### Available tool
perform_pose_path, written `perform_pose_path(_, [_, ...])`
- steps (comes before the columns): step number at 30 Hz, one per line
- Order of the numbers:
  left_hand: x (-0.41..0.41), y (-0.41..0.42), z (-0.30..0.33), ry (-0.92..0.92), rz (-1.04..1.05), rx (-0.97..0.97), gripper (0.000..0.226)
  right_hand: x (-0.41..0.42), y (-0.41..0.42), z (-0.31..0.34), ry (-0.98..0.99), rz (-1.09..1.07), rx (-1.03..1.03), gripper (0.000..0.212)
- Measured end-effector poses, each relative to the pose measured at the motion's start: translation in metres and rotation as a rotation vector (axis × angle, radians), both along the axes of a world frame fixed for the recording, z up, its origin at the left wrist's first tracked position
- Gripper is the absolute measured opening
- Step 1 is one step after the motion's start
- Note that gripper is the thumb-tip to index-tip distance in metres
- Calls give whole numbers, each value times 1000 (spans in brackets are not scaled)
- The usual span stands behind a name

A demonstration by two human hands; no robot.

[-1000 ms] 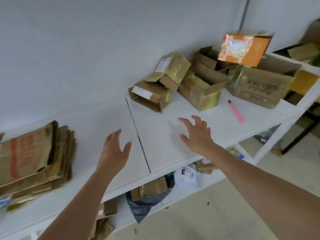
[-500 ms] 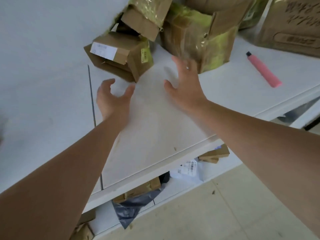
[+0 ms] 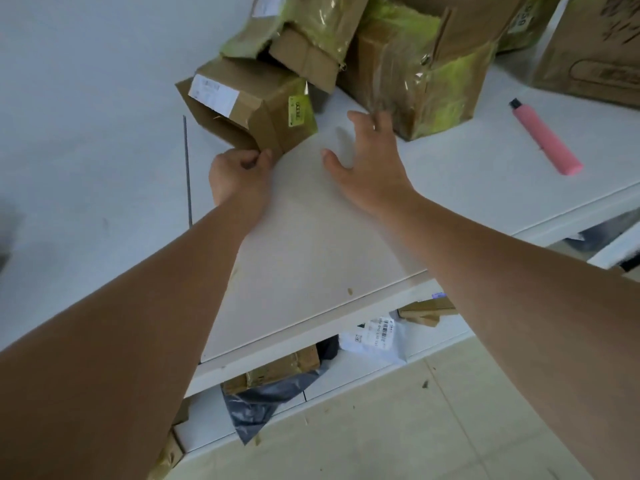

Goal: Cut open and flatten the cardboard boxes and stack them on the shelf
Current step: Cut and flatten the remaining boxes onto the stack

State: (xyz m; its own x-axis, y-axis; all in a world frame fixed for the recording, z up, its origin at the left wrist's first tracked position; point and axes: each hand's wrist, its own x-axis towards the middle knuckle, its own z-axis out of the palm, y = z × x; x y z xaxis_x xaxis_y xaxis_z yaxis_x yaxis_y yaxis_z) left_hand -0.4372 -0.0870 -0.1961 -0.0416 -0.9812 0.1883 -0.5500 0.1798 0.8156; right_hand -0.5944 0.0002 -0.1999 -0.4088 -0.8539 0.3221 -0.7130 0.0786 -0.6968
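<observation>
A small brown cardboard box (image 3: 256,109) with a white label lies on the white shelf (image 3: 346,237), its open side facing left. My left hand (image 3: 239,171) pinches the box's near bottom corner with curled fingers. My right hand (image 3: 367,164) hovers open, fingers spread, just right of that box and in front of a larger taped box (image 3: 426,74) with yellow-green tape. Another taped box (image 3: 308,32) leans on top of the small one. A pink utility knife (image 3: 545,138) lies on the shelf to the right, apart from both hands.
A big printed carton (image 3: 595,46) stands at the back right. On the lower shelf sit a taped box (image 3: 277,370), a grey plastic bag (image 3: 263,407) and a white parcel (image 3: 374,336). The white wall rises at the left. Tiled floor lies below.
Both hands have reached further toward the boxes. My left hand has closed on the small box's corner. My view has moved closer in.
</observation>
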Motion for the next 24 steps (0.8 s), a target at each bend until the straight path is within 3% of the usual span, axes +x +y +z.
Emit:
perform_pose_path(6, [34, 59, 1, 13, -26, 69, 35, 20, 44, 1, -181, 21, -57, 62])
perform_pose_path(10, [52, 110, 4, 85, -62, 169, 26, 30, 82, 13, -419, 13, 51, 64])
perform_pose_path(14, [67, 150, 19, -46, -170, 234, 30, 45, 118, 36, -490, 121, 194, 61])
perform_pose_path(19, [88, 201, 40, -123, -305, 251, 42, 59, 158, 72, -924, 133, 413, 61])
perform_pose_path(24, [90, 234, 51, -154, -324, 240, 17, 72, 185, 92, -1098, -34, 380, 52])
